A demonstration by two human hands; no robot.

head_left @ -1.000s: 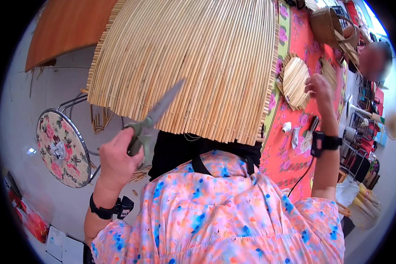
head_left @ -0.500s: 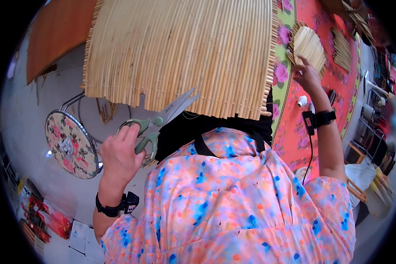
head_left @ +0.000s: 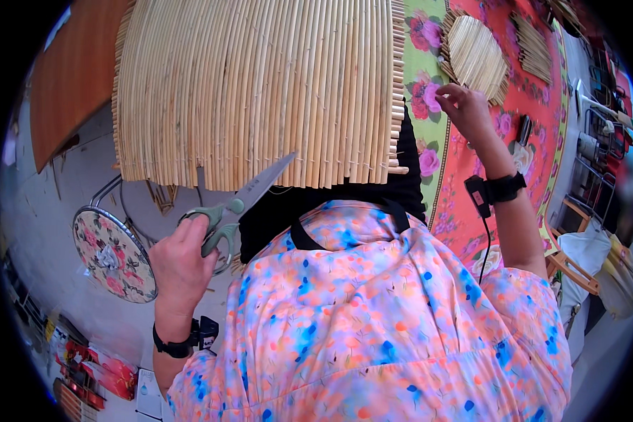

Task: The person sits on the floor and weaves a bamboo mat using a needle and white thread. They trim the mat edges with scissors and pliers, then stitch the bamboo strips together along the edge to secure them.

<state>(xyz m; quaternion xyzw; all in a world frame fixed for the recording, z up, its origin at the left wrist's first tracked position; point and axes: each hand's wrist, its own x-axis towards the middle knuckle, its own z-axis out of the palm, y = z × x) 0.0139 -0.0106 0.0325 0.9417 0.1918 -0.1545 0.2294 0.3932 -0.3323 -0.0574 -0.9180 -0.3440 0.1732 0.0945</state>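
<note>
"So, first the mat: where does it lie?"

"Stick mat (head_left: 260,84), pale, sticks laid side by side. Its near edge overlaps the person's black-clad lap. Take it as landmark."

"Left hand (head_left: 181,260)?"

"Just off the mat's near edge, toward its left corner. Fingers curled around the green handles of the scissors (head_left: 234,205). Blades lie together, pointing obliquely across the mat's near edge. Tip overlaps the sticks in view; contact cannot be told."

"And the right hand (head_left: 465,112)?"

"Off the mat's right side, over the flowered cloth (head_left: 464,162), red with a green border. Fingers bent, thumb and forefinger tips close together. Cannot tell whether anything thin is pinched there."

"Nearest thing to that hand?"

"Round stick piece (head_left: 477,53), to the right of the mat, lying on the cloth, just beyond the hand. Farther right of the mat, a smaller stick piece (head_left: 532,48), same cloth."

"Left of the mat?"

"Brown board (head_left: 74,77) alongside its far left part. Round stool (head_left: 116,257) off its near left corner, seat flowered, something crumpled and pale on top."

"Wrists?"

"Black strap (head_left: 508,187) on the right one, to the right of the mat's near corner, cable hanging from its box. Similar dark band (head_left: 176,344) on the left, well below the mat's near edge."
</note>
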